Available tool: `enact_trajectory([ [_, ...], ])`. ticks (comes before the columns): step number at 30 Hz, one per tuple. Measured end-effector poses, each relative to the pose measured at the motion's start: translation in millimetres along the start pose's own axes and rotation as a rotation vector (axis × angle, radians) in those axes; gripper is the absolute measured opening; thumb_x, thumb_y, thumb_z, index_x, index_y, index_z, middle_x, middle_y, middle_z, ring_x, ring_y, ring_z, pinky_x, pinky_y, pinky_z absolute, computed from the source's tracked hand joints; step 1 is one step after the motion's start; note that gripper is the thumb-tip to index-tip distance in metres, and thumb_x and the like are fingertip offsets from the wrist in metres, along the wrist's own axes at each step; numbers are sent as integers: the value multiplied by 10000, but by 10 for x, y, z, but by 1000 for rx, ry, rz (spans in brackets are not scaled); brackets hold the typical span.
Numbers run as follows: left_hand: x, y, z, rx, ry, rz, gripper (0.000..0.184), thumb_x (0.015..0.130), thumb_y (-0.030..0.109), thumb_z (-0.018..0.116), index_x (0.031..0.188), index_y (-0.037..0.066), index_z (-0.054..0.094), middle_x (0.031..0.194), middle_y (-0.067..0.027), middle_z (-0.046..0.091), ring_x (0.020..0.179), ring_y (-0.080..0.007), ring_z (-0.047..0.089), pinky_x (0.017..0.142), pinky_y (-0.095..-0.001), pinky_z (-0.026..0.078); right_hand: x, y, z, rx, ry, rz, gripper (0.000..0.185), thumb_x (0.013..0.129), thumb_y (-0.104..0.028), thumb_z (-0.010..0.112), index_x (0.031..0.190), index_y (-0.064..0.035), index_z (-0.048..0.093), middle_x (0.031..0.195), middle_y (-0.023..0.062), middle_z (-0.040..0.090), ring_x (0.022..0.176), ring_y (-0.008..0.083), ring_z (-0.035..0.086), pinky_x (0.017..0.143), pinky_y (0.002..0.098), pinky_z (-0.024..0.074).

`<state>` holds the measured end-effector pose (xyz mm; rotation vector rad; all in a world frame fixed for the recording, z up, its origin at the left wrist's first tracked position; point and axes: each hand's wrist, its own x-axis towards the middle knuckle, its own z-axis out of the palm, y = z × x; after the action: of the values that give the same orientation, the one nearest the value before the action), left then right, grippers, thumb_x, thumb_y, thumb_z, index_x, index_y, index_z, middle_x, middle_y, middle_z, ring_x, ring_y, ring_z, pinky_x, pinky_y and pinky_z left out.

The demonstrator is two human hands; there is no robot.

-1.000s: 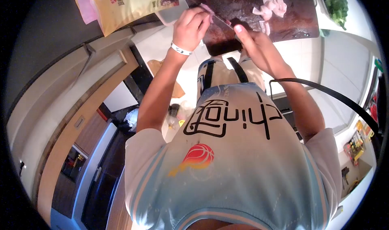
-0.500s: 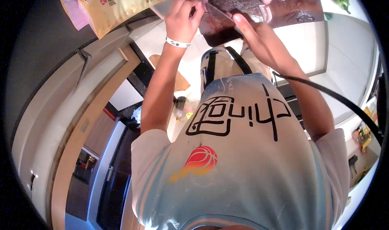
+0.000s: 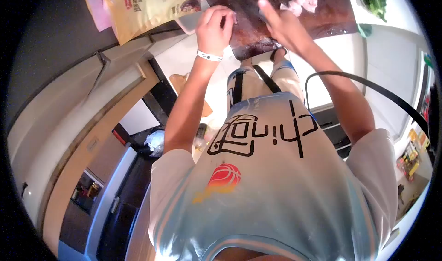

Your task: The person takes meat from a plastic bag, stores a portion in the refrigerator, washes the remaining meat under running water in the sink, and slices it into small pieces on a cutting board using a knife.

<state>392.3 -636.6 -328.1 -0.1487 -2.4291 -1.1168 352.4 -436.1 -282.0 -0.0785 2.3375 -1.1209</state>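
Note:
My left hand (image 3: 214, 31), with a white patterned band at the wrist, is at the left edge of a dark wet cutting board (image 3: 317, 28). Its fingers are curled in, and a bit of pinkish meat (image 3: 235, 18) shows at the fingertips. To the right, over the board, my right hand (image 3: 286, 28) is closed round a knife (image 3: 263, 15), its thumb pointing up along it. The blade is hard to make out against the dark board. Beyond the right hand lie several pale pink meat pieces (image 3: 301, 2).
A yellow printed food bag (image 3: 147, 15) lies left of the board, over a pink bag (image 3: 97, 8). Green leafy vegetables (image 3: 373, 1) are at the top right. A black cable (image 3: 368, 82) arches across my right forearm.
The right hand has moved up and left relative to the board's meat pieces, and the clearly visible knife blade has become indistinct. The whole view has shifted slightly.

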Motion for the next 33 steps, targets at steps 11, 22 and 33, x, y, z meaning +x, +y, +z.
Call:
enact_trajectory([
  [11, -76, 124, -132, 147, -33, 16, 177, 782, 84, 736, 948, 39, 692, 992, -106, 658, 878, -302, 635, 783, -367, 516, -460, -212, -300, -10, -157, 32, 833, 931, -691, 360, 672, 75, 561, 557, 159, 497, 573, 270, 489, 629, 387, 433],
  [22, -127, 33, -154, 204, -42, 68, 101, 797, 75, 696, 891, 38, 692, 946, -115, 659, 861, -300, 617, 766, -388, 513, -462, -303, -204, -21, -205, -48, 766, 963, -613, 383, 854, 99, 645, 695, 270, 600, 715, 391, 598, 734, 422, 469],
  [33, -38, -63, -152, 264, -108, 93, 80, 803, 86, 686, 862, 35, 668, 952, -109, 668, 879, -297, 626, 745, -399, 521, -364, -325, -69, -24, -213, 39, 798, 946, -650, 367, 873, 89, 657, 704, 274, 611, 740, 411, 613, 755, 427, 473],
])
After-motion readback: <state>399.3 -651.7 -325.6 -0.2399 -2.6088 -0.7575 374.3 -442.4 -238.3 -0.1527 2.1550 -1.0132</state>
